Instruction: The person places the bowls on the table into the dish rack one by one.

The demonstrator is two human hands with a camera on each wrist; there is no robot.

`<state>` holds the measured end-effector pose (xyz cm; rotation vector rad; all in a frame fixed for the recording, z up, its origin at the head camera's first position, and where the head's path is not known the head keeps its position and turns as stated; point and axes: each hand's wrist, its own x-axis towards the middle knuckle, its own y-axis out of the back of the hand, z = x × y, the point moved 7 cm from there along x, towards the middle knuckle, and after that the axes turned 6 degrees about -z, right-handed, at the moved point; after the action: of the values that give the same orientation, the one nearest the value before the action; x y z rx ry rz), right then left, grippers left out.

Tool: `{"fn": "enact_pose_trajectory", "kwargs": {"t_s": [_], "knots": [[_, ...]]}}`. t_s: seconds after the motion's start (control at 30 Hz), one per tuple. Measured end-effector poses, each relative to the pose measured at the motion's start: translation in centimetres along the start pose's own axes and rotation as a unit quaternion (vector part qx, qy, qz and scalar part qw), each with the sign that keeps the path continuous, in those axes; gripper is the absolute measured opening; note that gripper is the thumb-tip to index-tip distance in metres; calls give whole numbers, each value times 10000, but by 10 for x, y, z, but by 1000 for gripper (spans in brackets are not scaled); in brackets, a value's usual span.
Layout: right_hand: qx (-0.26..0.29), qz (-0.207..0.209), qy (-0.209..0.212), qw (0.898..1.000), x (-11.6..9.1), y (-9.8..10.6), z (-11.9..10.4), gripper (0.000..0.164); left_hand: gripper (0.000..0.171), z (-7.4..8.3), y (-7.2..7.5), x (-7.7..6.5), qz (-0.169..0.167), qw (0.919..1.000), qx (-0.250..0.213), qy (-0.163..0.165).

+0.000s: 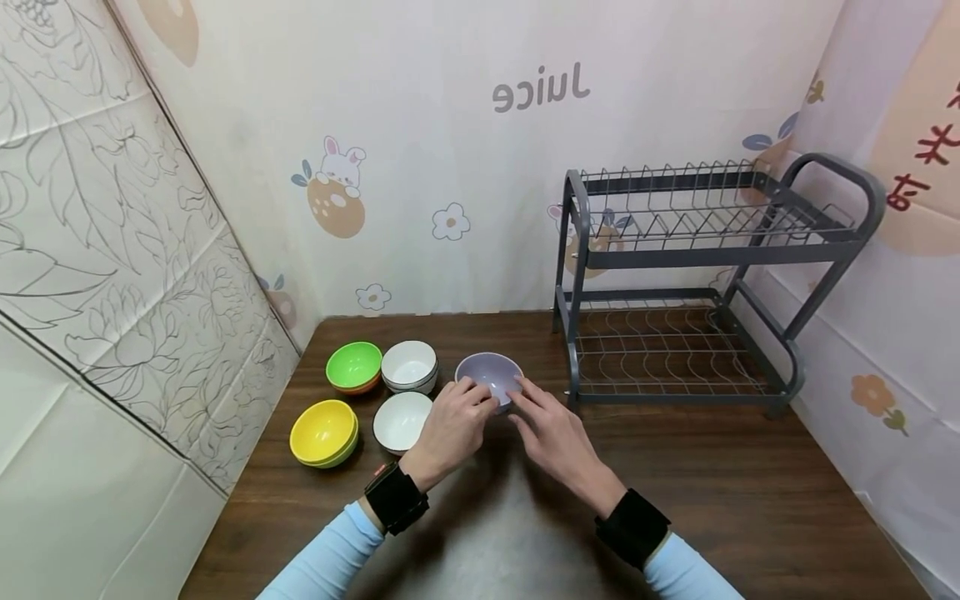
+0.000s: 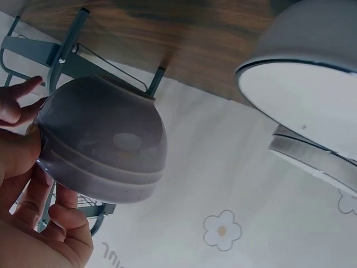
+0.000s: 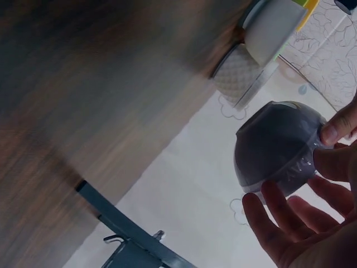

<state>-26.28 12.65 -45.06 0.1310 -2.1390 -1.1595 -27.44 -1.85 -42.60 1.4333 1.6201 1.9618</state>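
Rear wall covering (image 1: 465, 150): mirror-reversed "Juice" lettering (image 1: 542, 87). Right wall covering (image 1: 836, 325): red characters (image 1: 935, 145), illegible. Purple bowl (image 3: 270, 142): raised lettering (image 3: 301, 168), unclear.

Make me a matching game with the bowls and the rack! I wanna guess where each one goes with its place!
Things:
1. purple bowl
2. yellow bowl
3. bright green bowl
4. dish rack

Places:
A. stacked on an orange-brown bowl
B. on the right side of the table in the head view
C. between the left hand and the right hand
D. stacked on a pale green bowl

Right pairs: 1-C, 2-D, 3-A, 4-B
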Motion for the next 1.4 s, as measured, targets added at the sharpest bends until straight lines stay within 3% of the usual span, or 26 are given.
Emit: {"fn": "enact_pose_trajectory", "kwargs": {"t_s": [0.17,0.47,0.67,0.83,0.93,1.0,1.07,1.2,1.4], "knots": [[-238,149,115,9995,-3,2,0,35,10,4,-1,2,-41,9999,74,-67],[-484,537,543,9959,-8,6,0,36,17,14,-1,8,51,9994,220,-253],[-439,624,585,9954,-13,9,5,38,18,17,-3,13,-155,9997,118,-143],[-351,890,677,9931,-17,14,7,42,19,21,-2,18,-86,9998,60,-155],[-304,1088,737,9909,-19,19,8,27,19,23,1,22,-4,9998,25,-178],[-308,1343,892,9864,-21,22,8,22,17,27,4,25,149,9996,34,-223],[-345,1664,1086,9795,-24,26,8,29,16,31,8,27,334,9990,53,-292],[-437,2458,1463,9572,-32,33,7,26,18,40,17,30,853,9955,23,-407],[-292,3365,1497,9292,-43,48,7,26,45,38,21,32,1499,9863,-656,-216]]}}
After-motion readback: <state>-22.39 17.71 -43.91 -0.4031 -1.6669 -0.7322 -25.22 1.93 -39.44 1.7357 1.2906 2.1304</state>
